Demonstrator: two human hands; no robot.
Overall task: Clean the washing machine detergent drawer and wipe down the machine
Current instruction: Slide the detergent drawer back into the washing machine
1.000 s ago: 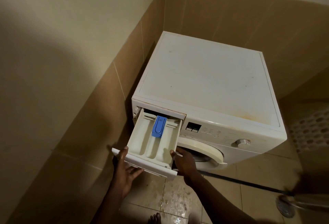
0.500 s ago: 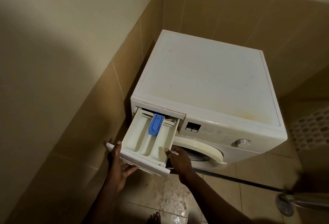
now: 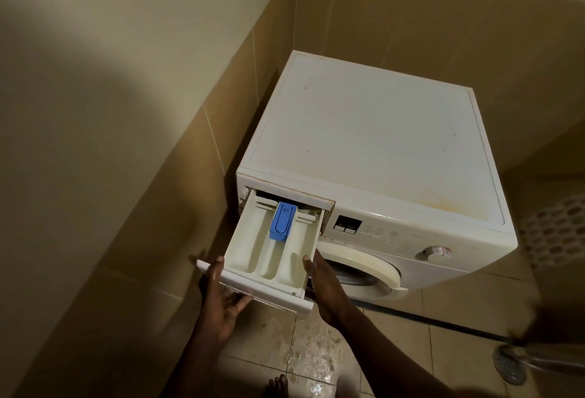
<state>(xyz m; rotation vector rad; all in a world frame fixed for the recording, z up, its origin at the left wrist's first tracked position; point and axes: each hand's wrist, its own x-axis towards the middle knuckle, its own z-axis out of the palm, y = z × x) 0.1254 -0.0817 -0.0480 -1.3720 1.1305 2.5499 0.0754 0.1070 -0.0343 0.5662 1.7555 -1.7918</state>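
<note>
A white front-loading washing machine (image 3: 373, 131) stands in the tiled corner, its top stained yellowish near the front right. Its cream detergent drawer (image 3: 253, 252) sticks far out of the slot at the machine's upper left, with a blue softener cap (image 3: 282, 219) in the middle compartment. My left hand (image 3: 221, 296) grips the drawer's front panel at its left end, thumb on top and fingers beneath. My right hand (image 3: 323, 286) holds the drawer's right side wall near the front. The drawer's rear end is still inside the slot.
Brown tiled walls close in on the left and behind the machine. The floor tiles (image 3: 316, 363) below the drawer are wet. A dark hose (image 3: 427, 318) runs along the floor to the right, near a round drain (image 3: 509, 367). A perforated white panel (image 3: 554, 233) stands at far right.
The drawer has shifted slightly left and down in view along with both hands; it stays pulled out, and the grip of each hand is unchanged.
</note>
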